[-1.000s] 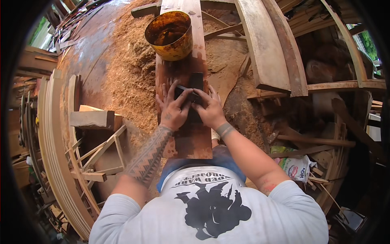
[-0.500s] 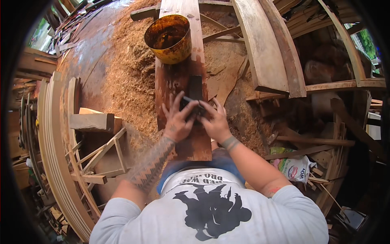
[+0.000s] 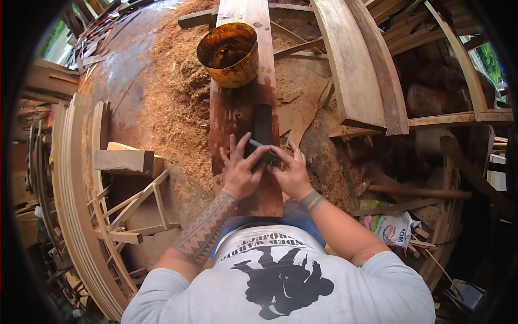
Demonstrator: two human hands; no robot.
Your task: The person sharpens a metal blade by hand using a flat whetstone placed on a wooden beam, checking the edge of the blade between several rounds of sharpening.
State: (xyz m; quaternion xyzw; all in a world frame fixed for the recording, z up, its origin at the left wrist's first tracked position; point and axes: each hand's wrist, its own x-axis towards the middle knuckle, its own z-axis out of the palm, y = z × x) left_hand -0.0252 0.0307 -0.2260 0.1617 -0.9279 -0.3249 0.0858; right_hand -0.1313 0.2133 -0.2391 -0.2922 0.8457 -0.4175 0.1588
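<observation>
A dark rectangular sharpening stone (image 3: pixel 263 120) lies lengthwise on a wet, brown-stained plank (image 3: pixel 229 110) in front of me. Across its near part, a flat grey metal blade (image 3: pixel 260 149), looking like a plane iron, is held tilted between both hands. My left hand (image 3: pixel 240 173) grips its left side with thumb and index finger, the other fingers spread over the plank. My right hand (image 3: pixel 292 175) pinches the right end. The blade's lower edge, against the stone, is hidden by my fingers. Beyond the stone stands a stained yellow bowl (image 3: pixel 237 77).
Wood shavings (image 3: pixel 172 97) cover the floor left of the plank. Thick boards (image 3: pixel 353 75) rest at the upper right. Long strips of timber (image 3: pixel 67 178) and a wooden block (image 3: pixel 123 161) stand at left. A printed plastic sack (image 3: pixel 391 227) lies at right among scraps.
My hands and the blade stay over the near part of the stone, with the blade's top face showing more now. The whole view has shifted slightly.
</observation>
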